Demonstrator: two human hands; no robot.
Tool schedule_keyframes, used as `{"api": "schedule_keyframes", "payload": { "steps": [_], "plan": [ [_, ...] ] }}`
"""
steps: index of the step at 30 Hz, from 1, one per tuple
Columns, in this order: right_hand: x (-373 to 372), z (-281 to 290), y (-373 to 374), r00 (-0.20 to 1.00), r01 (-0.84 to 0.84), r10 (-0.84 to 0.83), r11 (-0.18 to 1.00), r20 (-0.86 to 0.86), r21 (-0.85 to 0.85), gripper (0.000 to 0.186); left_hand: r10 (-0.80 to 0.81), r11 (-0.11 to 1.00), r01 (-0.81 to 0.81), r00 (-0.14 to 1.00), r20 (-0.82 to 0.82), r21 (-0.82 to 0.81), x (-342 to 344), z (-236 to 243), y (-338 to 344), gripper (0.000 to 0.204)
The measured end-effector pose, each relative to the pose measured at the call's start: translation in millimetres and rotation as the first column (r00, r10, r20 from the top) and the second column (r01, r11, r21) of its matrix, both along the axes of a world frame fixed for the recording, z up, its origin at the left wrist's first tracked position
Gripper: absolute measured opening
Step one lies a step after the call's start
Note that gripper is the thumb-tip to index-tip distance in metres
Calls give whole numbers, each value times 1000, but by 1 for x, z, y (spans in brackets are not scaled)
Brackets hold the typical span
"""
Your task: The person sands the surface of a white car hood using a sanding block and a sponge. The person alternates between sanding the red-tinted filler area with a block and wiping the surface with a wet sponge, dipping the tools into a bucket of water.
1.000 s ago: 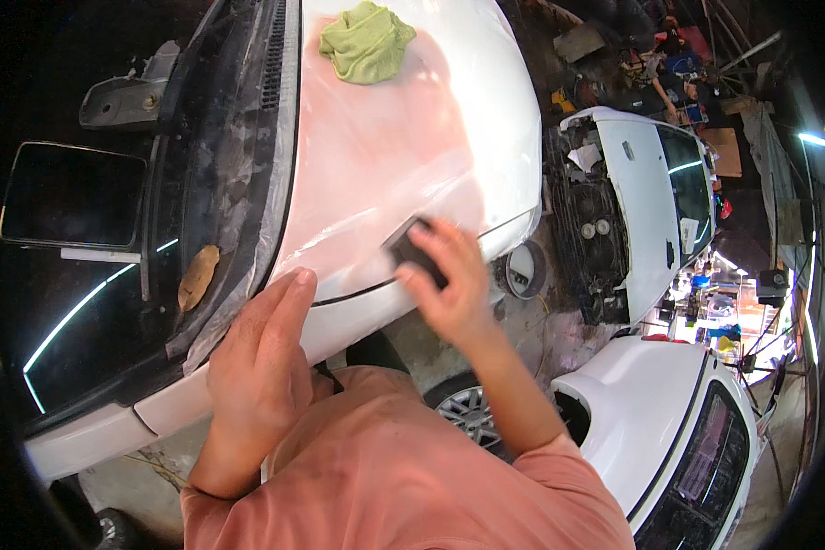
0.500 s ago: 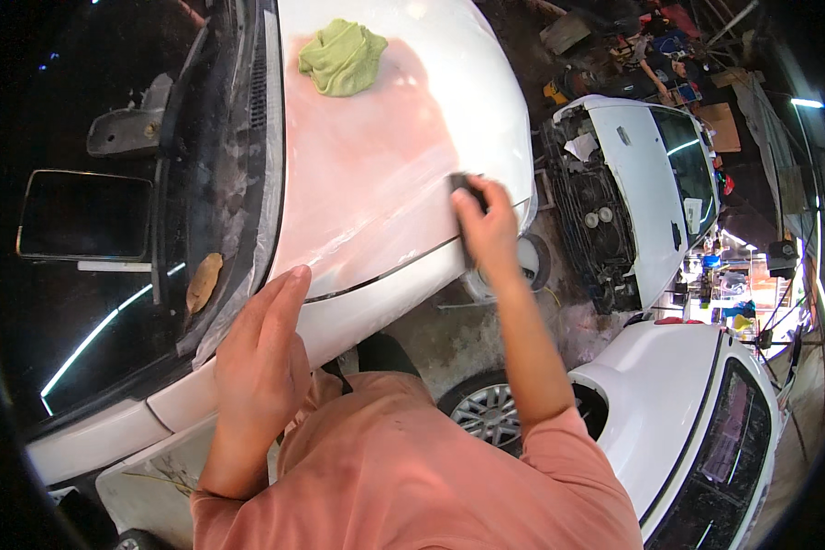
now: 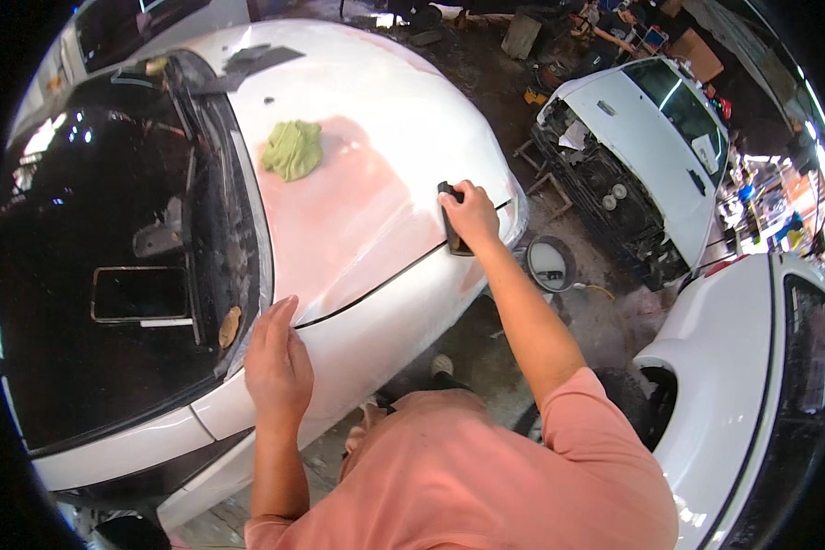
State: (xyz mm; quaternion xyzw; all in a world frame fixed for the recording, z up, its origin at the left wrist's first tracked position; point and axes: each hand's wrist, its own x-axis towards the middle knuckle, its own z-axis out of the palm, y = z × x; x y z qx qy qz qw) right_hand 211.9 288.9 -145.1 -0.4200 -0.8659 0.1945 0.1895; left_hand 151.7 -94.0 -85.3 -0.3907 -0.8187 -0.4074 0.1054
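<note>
A rough, stained floor (image 3: 605, 316) is seen in a cluttered workshop, and much of the view is filled by the curved white body of a car (image 3: 376, 344). At the right, a pickup-like rounded white shell (image 3: 715, 357) is parked below a stripped vehicle (image 3: 674, 156), whose dark, tangled engine bay is exposed. The smooth, domed hood (image 3: 403, 101) is bordered by a dark glass windscreen (image 3: 73, 367) and, on the near side, by a narrow black gap. It is partly coated by a dull pink patch (image 3: 330, 229) with cloudy edges. Angular black sheets (image 3: 261, 60) are laid at its far side. A round bucket (image 3: 573, 264) is set on the floor beyond the front corner. The left hand (image 3: 280, 357) is placed by the hood's rear corner, its fingers nearly straight and close together; nothing is seen grasped. A dark, oblong block (image 3: 453, 236) is gripped by the curled fingers of the right hand (image 3: 472, 215), at the hood's near edge toward the front. A crumpled, soft green cloth (image 3: 291, 151) is bunched on the patch's far end. A dry brown leaf (image 3: 230, 326) is lodged by the windscreen's lower corner.
</note>
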Motion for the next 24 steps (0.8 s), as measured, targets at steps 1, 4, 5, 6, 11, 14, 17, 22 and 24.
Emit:
{"api": "schedule_keyframes", "payload": {
  "steps": [1,4,5,6,11,14,17,22,24],
  "plan": [
    [-16,9,-17,999,18,-17,999,48,-30,36,29,1000,-30,999,-29,-11,1,4,1,46],
    [-8,19,-129,957,-255,258,966,-131,38,38,1,999,5,993,118,-50,-5,8,37,36],
    [-4,29,-160,933,-328,339,939,-119,105,38,4,996,13,981,193,-84,-8,5,49,35],
    [-3,37,-166,921,-356,357,934,-157,39,38,-1,999,10,964,265,-34,-13,-1,60,31],
    [2,50,-142,772,-597,577,802,-265,7,35,63,992,6,842,535,-128,-15,21,114,30],
    [19,34,-118,725,-638,361,673,-587,-374,35,-9,947,104,955,298,-303,-18,34,141,32],
    [19,21,-96,726,-639,-18,352,-687,-684,49,-62,865,104,993,102,-490,-10,55,169,44],
    [28,12,-71,779,-612,-137,43,-611,-790,74,-33,807,31,999,7,-589,-13,28,181,59],
    [32,10,-63,792,-608,-71,15,-607,-794,70,44,823,-31,999,10,-567,-12,18,177,58]
  ]
}}
